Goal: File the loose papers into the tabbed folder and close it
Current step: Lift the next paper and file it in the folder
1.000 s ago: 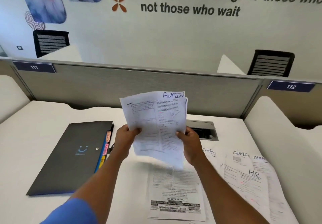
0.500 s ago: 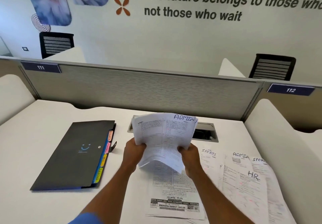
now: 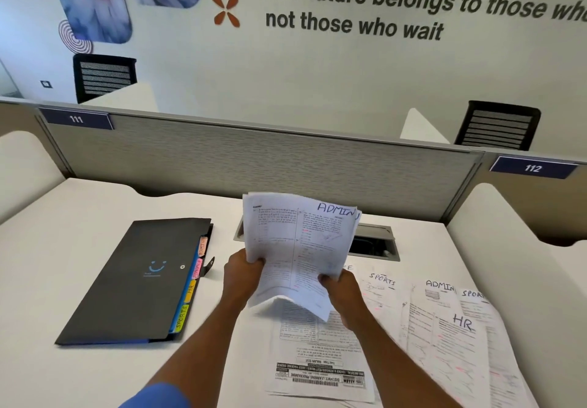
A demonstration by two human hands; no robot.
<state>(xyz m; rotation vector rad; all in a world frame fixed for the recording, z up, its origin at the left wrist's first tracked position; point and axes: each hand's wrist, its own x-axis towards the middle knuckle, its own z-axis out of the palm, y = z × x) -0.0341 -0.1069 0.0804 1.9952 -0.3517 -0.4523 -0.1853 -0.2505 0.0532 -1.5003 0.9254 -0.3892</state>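
I hold a small stack of printed sheets marked ADMIN (image 3: pixel 301 242) upright above the desk, my left hand (image 3: pixel 243 272) pinching its left edge and my right hand (image 3: pixel 341 290) its lower right edge. The bottom of the stack curls. The dark tabbed folder (image 3: pixel 139 280) lies shut on the desk to the left, its coloured tabs (image 3: pixel 190 290) reading ADMIN, FINANCE, HR, SPORTS along the right side. More loose papers (image 3: pixel 444 328) labelled SPORTS, ADMIN and HR fan out on the right, and one printed sheet (image 3: pixel 320 363) lies under my hands.
A grey partition (image 3: pixel 254 159) closes the desk's far side, with white dividers (image 3: pixel 508 233) at both sides. A metal cable box (image 3: pixel 374 242) is sunk in the desk behind the held stack. Bare white desk (image 3: pixel 63 248) surrounds the folder.
The held ADMIN stack came down from chest height toward the desk, then stayed about level. Both hands keep their grip. The folder and papers on the desk lie as before.
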